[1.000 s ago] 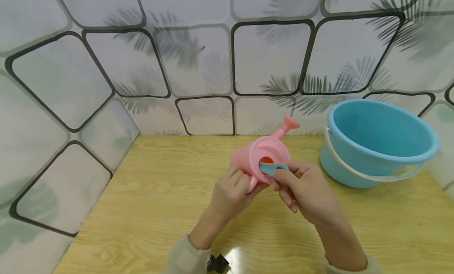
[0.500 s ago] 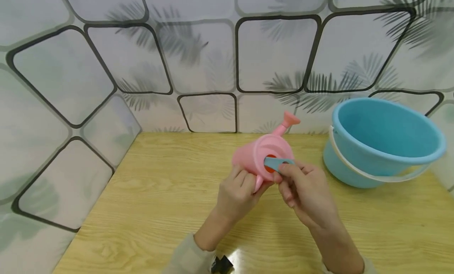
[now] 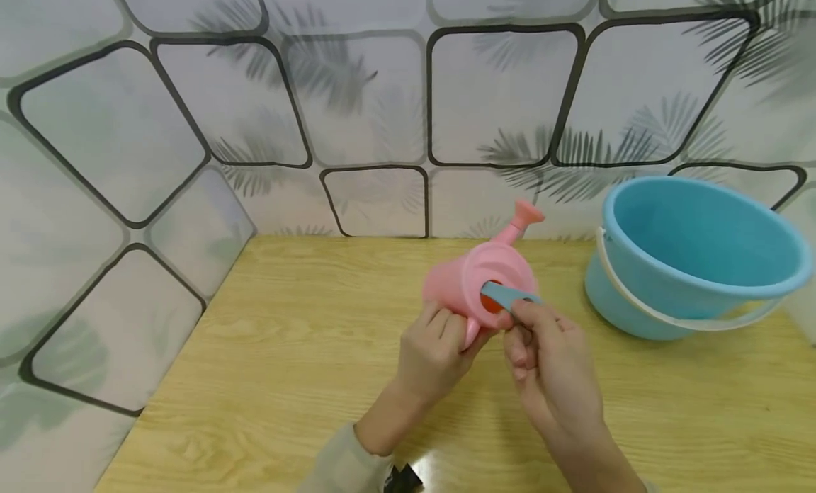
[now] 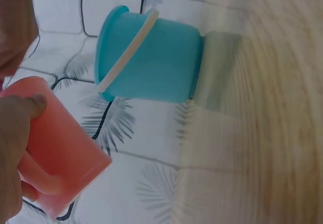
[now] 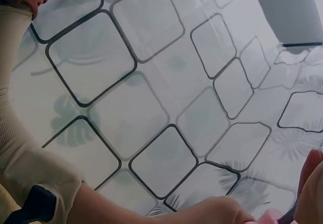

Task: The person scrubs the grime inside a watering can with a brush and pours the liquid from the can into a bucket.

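Observation:
My left hand grips a pink toy watering can by its handle and tips it so the open top faces me. The can's spout points up toward the back wall. Between thumb and fingers, my right hand pinches a flat light-blue piece with a hole near its held end. Its other end overlaps the can's round opening, where something orange-red shows. In the left wrist view, the can is seen side-on with fingers around it. The right wrist view catches only the hands' edges and a bit of pink.
A light-blue bucket with a white handle stands on the wooden table at the right. A patterned wall covering rises behind and to the left. A dark strap piece sits by the left sleeve.
The blue piece has turned from nearly level to sloping down toward my right hand. Both hands and the can appear slightly farther right, as the head view has also shifted.

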`<state>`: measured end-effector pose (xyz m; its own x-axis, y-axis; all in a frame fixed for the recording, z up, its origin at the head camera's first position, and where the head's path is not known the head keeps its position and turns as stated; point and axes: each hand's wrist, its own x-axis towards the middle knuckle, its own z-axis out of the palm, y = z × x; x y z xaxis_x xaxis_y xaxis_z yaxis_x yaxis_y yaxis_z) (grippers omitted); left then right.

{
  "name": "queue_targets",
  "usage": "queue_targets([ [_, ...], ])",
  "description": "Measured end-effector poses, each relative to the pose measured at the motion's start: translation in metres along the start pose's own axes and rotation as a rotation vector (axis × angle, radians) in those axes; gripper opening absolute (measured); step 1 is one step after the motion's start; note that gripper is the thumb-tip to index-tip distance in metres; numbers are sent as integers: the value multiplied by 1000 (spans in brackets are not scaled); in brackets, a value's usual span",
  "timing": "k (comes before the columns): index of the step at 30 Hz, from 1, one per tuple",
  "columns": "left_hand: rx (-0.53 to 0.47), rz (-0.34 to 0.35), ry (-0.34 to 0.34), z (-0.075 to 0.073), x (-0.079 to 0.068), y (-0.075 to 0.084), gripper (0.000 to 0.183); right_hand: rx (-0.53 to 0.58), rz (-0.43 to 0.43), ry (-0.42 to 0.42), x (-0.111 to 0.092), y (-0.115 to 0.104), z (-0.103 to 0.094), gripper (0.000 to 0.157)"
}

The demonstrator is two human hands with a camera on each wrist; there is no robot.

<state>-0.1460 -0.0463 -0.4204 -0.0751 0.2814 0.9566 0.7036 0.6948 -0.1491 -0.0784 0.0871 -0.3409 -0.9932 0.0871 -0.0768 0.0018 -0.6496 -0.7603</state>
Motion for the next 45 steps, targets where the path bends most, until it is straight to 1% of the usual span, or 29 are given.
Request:
queue_targets([
  [3,11,-19,9,-1,2,-3,49,-9,0,-33,-3,-4,-2,26],
  [5,8,-7,12,-1,3,-3,48,-37,-3,-37,-2,-5,-1,25],
  [9,7,29,9,2,4,-2,47,-74,21,-54,5,-8,-4,24],
  [12,3,11,-10,2,2,-5,47,-60,41,-97,8,-12,-10,27],
  [14,9,-2,-22,1,1,-7,47,-54,49,-111,9,-14,-12,28],
  [17,-2,-2,-23,0,1,-8,48,-92,54,-128,9,-15,-13,28],
  [19,-11,14,-21,-1,1,-6,49,-158,54,-149,9,-16,-14,27],
  [21,-28,23,-31,-3,1,-6,48,-229,32,-199,11,-19,-16,27],
  [23,-49,20,-45,-4,1,-7,48,-293,-4,-270,12,-24,-22,28],
  [25,-72,11,-66,-6,0,-9,47,-367,-45,-365,14,-32,-28,28],
  [27,-89,22,-75,-7,0,-10,47,-436,-79,-440,15,-37,-33,27],
  [29,-102,48,-82,-8,0,-10,48,-546,-104,-483,17,-40,-35,25],
  [30,-106,64,-84,-8,1,-10,49,-609,-120,-492,18,-41,-35,25],
  [31,-106,78,-86,-7,1,-9,50,-662,-135,-480,18,-41,-36,26],
  [33,-114,88,-99,-7,2,-9,52,-736,-176,-446,18,-44,-37,27],
  [34,-122,85,-105,-7,2,-9,53,-755,-197,-432,17,-46,-39,29],
  [36,-128,83,-114,-7,3,-9,54,-748,-236,-411,15,-50,-42,30],
  [38,-142,89,-124,-7,4,-9,54,-725,-255,-401,15,-52,-44,32],
  [40,-152,105,-126,-8,4,-8,54,-731,-247,-405,16,-49,-42,32],
  [42,-155,119,-126,-8,4,-8,54,-765,-229,-401,19,-45,-38,32],
  [45,-154,114,-130,-9,4,-9,53,-794,-220,-390,19,-44,-36,33],
])
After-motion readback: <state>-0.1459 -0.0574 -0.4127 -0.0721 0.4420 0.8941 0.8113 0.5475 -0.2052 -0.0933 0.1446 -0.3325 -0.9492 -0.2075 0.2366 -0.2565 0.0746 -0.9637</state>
